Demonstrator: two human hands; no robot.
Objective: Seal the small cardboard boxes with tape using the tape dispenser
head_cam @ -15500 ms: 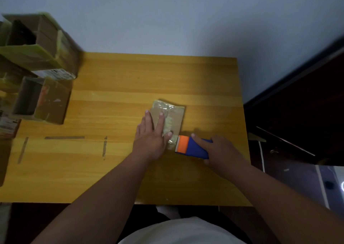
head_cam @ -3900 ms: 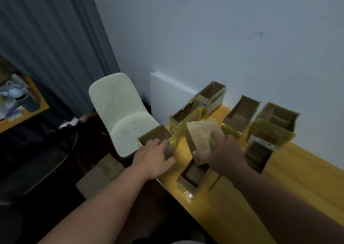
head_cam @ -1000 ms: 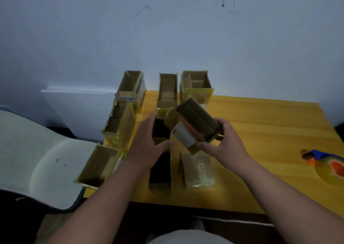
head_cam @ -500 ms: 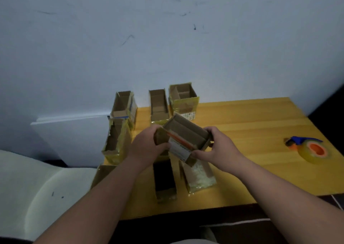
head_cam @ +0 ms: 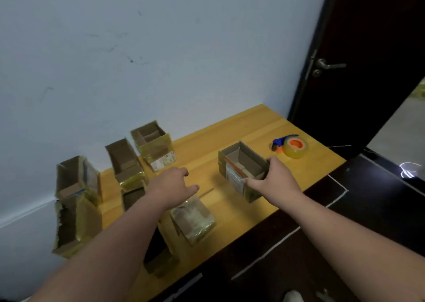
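no text is legible; the white labels on two open boxes [head_cam: 242, 163] [head_cam: 153, 145] are too blurred.

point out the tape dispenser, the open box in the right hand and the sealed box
tape dispenser [head_cam: 291, 148], head view, on the tape roll
open box [head_cam: 241, 163], head view, on its inner floor
sealed box [head_cam: 194, 218], head view, on its taped top
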